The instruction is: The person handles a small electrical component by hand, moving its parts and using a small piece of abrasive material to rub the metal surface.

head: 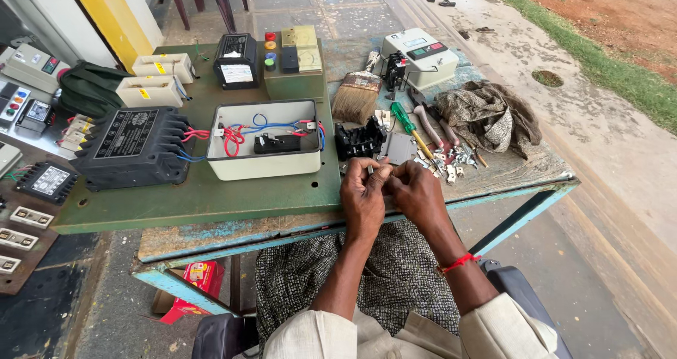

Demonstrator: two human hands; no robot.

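Observation:
My left hand and my right hand meet at the table's front edge, fingertips pinched together around a small metal part that is mostly hidden by the fingers. A red thread circles my right wrist. Just beyond my hands lie a black plastic switch body, a grey plate and a scatter of small screws and contacts. A green-handled screwdriver and pliers lie behind them.
An open cream box with red and blue wires sits centre. A black starter unit, paintbrush, white meter, patterned cloth and more electrical units crowd the green table. A red box lies underneath.

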